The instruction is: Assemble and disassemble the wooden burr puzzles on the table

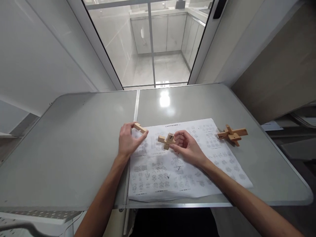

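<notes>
Between the thumb and fingers of my left hand (128,139) is a notched wooden puzzle piece (140,127), held by its ends above the left edge of the instruction sheet (158,184). My right hand (189,148) grips a small cluster of interlocked wooden puzzle pieces (166,141) over the middle of the sheet. A number is marked on the end of one piece in this cluster. The two hands are apart, and the loose piece does not touch the cluster. My right fingers hide part of the cluster's right side.
A darker assembled wooden puzzle (232,134) lies at the sheet's right edge. The grey folding table (74,148) has a seam running front to back beside the sheet. Behind it stands a glass door (138,42) with a metal frame.
</notes>
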`<state>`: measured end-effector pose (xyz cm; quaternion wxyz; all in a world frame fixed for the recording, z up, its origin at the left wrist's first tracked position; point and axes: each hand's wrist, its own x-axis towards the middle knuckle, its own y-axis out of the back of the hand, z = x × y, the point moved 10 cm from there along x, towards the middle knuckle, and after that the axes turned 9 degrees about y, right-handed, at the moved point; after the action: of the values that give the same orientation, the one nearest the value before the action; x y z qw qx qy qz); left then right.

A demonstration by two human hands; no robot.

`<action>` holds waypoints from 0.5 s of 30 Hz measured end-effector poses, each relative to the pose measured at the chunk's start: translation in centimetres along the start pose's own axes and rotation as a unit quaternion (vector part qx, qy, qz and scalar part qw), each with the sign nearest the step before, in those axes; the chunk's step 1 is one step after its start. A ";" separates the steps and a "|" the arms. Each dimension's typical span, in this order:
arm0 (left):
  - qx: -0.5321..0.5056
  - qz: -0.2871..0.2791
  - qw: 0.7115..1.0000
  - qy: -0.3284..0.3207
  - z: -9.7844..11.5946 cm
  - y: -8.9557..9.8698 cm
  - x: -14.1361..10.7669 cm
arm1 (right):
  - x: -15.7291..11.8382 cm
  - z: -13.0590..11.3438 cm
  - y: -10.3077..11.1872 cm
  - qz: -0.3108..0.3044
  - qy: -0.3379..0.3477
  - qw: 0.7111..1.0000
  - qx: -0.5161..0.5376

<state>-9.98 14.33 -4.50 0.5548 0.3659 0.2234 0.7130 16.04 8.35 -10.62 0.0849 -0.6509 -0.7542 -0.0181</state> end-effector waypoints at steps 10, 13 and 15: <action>0.133 0.045 0.990 -0.003 -3.3 2.3 -2.0 | 0.2 -0.1 0.3 0.013 0.007 1.000 0.028; 0.120 0.045 0.992 0.000 -3.4 2.2 -1.7 | 0.3 -0.4 0.3 0.009 0.002 1.000 0.028; 0.105 0.066 0.992 -0.010 -2.4 2.9 -1.7 | 0.4 -0.7 0.3 0.006 0.001 1.000 0.027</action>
<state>-13.48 12.07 -4.41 0.4673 0.4433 0.2673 0.7168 16.33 8.72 -9.91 0.1037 -0.6526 -0.7505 0.0024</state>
